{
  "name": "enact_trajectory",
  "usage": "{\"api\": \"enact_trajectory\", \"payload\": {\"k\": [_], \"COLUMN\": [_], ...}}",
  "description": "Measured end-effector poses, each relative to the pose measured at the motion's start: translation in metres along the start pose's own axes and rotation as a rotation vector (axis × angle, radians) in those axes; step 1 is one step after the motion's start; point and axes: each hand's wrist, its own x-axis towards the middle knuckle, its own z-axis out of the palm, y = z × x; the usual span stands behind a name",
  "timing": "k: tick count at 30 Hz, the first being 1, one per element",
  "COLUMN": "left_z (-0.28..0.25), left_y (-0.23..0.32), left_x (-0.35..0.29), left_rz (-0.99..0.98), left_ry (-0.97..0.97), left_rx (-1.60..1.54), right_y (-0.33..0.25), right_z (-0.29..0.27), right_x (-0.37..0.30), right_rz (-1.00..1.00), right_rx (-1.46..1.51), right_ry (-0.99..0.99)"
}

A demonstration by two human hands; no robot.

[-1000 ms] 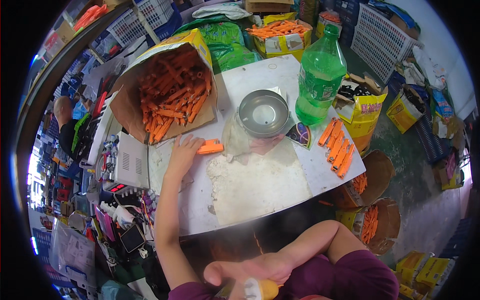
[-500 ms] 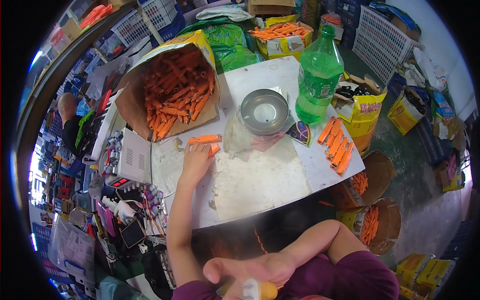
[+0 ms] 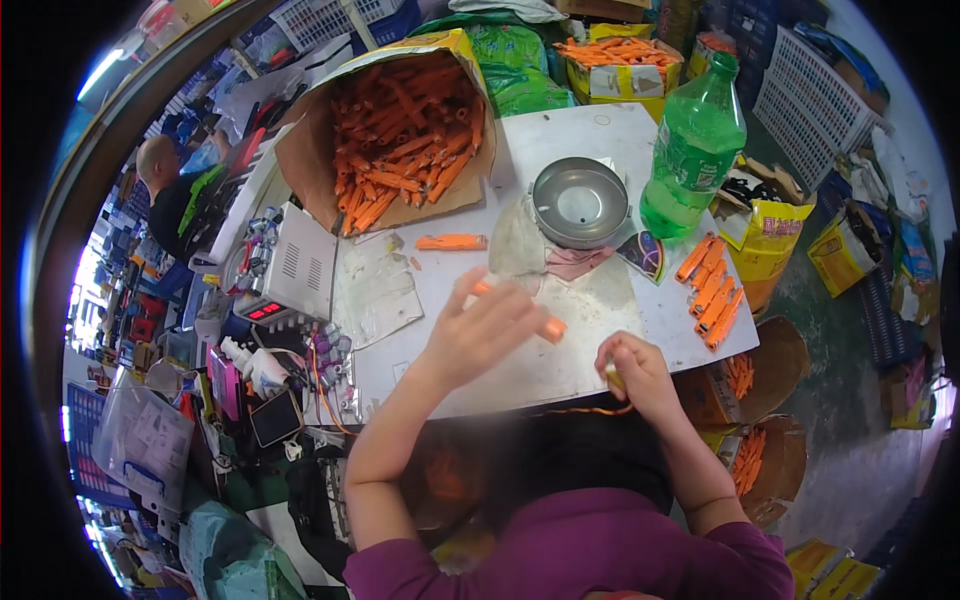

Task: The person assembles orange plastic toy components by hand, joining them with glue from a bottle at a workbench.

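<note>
My left hand (image 3: 482, 335) is over the middle of the table, its fingers curved over an orange plastic piece (image 3: 552, 328). Orange shows on both sides of the hand; the part beneath is hidden, and some motion blurs the fingers. Just right of it, at the near table edge, my right hand (image 3: 637, 372) is closed around a small yellowish tool (image 3: 613, 377), mostly covered by the fingers. An orange cord (image 3: 590, 410) runs close below that hand. Another orange piece (image 3: 450, 242) lies alone beyond my left hand. A round metal bowl (image 3: 580, 203) stands beyond both hands, with a cloth (image 3: 517, 238) beside it.
An open paper sack (image 3: 305, 165) full of orange pieces lies at the back left. A green bottle (image 3: 693, 150) stands right of the bowl, near a row of orange pieces (image 3: 712, 290). A white power supply box (image 3: 290, 265) sits left. Another person (image 3: 165, 190) is far left.
My left hand has moved right and nearer, taking an orange piece along. My right hand has risen from my lap to the table edge with its tool. The view has shifted.
</note>
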Motion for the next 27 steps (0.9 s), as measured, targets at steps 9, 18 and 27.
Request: {"api": "enact_trajectory", "payload": {"k": [9,18,27], "left_z": [0.001,0.000,0.037], "left_y": [0.015,0.012,-0.021], "left_x": [0.007,0.004,-0.010], "left_rz": [0.202,0.305,-0.120], "left_ry": [0.172,0.064,-0.031], "left_rx": [0.136,0.147,0.032], "right_y": [-0.011,0.003,0.014], "right_z": [0.029,0.032,0.000], "right_x": [0.007,0.016,0.046], "right_rz": [-0.482,-0.607,-0.462], "right_rx": [-0.718,-0.878,-0.934], "right_ry": [0.200,0.221,0.457]}}
